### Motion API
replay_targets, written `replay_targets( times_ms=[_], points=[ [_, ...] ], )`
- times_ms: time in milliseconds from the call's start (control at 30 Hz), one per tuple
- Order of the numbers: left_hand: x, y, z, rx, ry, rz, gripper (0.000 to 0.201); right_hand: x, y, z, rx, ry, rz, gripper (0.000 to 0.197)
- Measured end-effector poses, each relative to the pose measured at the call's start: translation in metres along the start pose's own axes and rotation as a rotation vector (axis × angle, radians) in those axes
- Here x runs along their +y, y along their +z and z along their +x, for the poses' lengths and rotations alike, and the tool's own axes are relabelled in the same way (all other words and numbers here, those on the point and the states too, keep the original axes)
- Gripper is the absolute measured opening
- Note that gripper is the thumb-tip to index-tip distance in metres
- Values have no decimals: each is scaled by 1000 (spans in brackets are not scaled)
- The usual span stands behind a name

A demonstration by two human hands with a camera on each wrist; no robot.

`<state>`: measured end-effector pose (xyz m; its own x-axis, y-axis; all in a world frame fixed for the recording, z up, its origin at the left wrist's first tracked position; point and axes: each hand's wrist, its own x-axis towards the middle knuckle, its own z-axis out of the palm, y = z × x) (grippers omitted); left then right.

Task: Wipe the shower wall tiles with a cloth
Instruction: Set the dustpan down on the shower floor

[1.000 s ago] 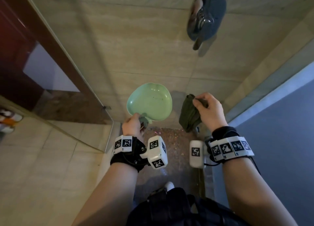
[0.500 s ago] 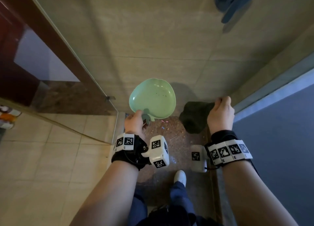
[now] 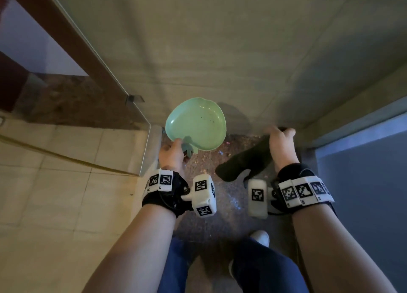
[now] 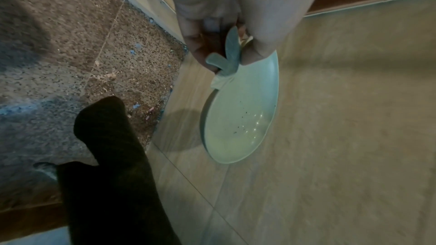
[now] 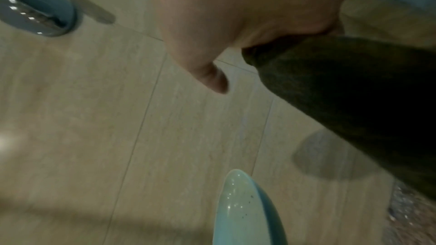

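A dark green cloth (image 3: 243,160) hangs from my right hand (image 3: 282,144), which grips its top end low down by the beige wall tiles (image 3: 220,50). In the right wrist view the cloth (image 5: 354,90) trails down past the palm. My left hand (image 3: 172,153) pinches the leaf-shaped handle of a pale green apple-shaped dish (image 3: 197,124), held tilted close to the wall. The left wrist view shows the dish (image 4: 240,118) with dark specks and droplets inside, and the cloth (image 4: 113,165) beside it.
A glass shower panel (image 3: 92,56) with a metal bracket stands at the left. The speckled brown shower floor (image 3: 231,204) holds small bits of debris. A grey shower fitting (image 5: 40,8) sits on the wall above. My legs and a white shoe (image 3: 259,237) are below.
My view has tipped downward, so the shower fitting has left the head view. My right hand has dropped lower along the wall with the cloth, which now trails down-left. The dish stays held.
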<state>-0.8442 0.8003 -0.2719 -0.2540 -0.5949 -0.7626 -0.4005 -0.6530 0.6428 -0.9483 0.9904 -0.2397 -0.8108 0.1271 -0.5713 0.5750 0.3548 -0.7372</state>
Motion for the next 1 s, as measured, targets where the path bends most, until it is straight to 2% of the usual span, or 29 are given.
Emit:
replay_targets(
  times_ms=[100, 200, 267, 433, 567, 667, 767, 867, 933, 1000],
  points=[
    [-28, 8, 45, 0, -7, -32, 6, 34, 23, 34, -99, -87, -226, 45],
    [-52, 17, 88, 1, -8, -17, 8, 64, 43, 68, -85, -267, -324, 38],
    [-68, 23, 114, -1, 4, -24, 7, 80, 54, 90, -63, -314, -268, 30],
    [-104, 40, 188, -24, 48, -41, 31, 112, 86, 159, -61, -326, -169, 22],
    [-117, 57, 237, -62, 101, -48, 25, 122, 114, 202, -94, -441, -40, 22],
    [-120, 67, 271, -100, 142, -43, 33, 124, 131, 219, -165, -518, 23, 20],
    [-120, 73, 302, -109, 172, -37, 43, 127, 142, 232, -281, -419, 330, 13],
    [-123, 68, 325, -116, 189, 3, 42, 128, 142, 234, -389, -287, 665, 26],
    [-132, 62, 334, -151, 195, 76, 29, 135, 143, 234, -458, -249, 698, 36],
    [-147, 54, 342, -162, 168, 109, 22, 148, 149, 231, -467, -224, 648, 32]
  ],
)
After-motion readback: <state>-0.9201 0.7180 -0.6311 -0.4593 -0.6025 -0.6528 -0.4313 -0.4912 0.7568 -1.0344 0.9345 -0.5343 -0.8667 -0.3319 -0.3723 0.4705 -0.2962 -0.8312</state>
